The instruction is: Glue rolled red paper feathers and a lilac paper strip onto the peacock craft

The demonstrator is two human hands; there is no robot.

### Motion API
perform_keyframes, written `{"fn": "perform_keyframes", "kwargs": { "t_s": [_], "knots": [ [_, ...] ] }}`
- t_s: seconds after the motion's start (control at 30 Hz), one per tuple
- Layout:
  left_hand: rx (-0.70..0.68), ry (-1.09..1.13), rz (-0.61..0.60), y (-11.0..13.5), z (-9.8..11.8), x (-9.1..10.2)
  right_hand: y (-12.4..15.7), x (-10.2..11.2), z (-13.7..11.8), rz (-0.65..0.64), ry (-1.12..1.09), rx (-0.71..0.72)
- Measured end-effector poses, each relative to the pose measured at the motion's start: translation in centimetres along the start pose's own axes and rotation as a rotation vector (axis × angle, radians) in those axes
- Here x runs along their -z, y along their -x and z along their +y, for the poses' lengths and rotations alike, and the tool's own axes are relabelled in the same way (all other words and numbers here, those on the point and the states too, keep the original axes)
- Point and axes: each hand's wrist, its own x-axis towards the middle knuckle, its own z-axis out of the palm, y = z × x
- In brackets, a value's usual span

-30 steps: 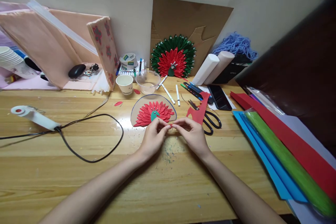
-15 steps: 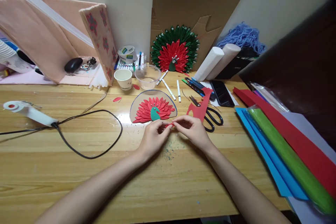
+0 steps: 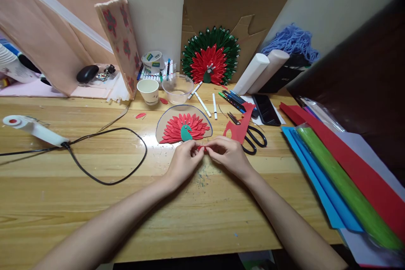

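Between my two hands is a small red paper piece [image 3: 201, 148], mostly hidden by the fingers. My left hand [image 3: 185, 158] pinches its left end with thumb and forefinger, and my right hand [image 3: 228, 154] pinches the right end. Just beyond them lies a half-round cardboard piece [image 3: 163, 124] with a blue-edged outline. On it sit red paper petals [image 3: 196, 120] fanned around a green peacock body [image 3: 186, 133]. To the right of my right hand, black-handled scissors [image 3: 260, 137] lie partly under a cut red paper scrap [image 3: 242, 128].
At left lies a white glue gun [image 3: 41, 131] with a looped black cable [image 3: 144, 152]. A paper cup [image 3: 148, 92], a clear bowl [image 3: 177, 88] and loose markers [image 3: 202, 104] stand behind. A larger peacock picture [image 3: 210, 57] leans on the wall. Coloured paper sheets [image 3: 316, 177] cover the right side.
The view has shifted slightly, so most things sit a little higher in the picture. Both hands still pinch the red paper piece, with their fingers only slightly moved.
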Motion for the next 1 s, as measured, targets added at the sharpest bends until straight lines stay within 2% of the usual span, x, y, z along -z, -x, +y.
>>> {"fn": "perform_keyframes", "kwargs": {
  "t_s": [0.33,0.67,1.0],
  "knots": [
    [-0.062,-0.051,-0.016,-0.01,-0.1,0.02,0.1,-0.28,0.14,0.025,0.194,0.156],
    [0.048,0.142,-0.023,-0.2,0.11,0.1,0.16,-0.08,0.65,-0.019,0.257,0.285],
    [0.114,0.204,-0.014,-0.32,0.66,0.2,0.23,0.11,0.42,-0.025,0.427,0.438]
  ]
}}
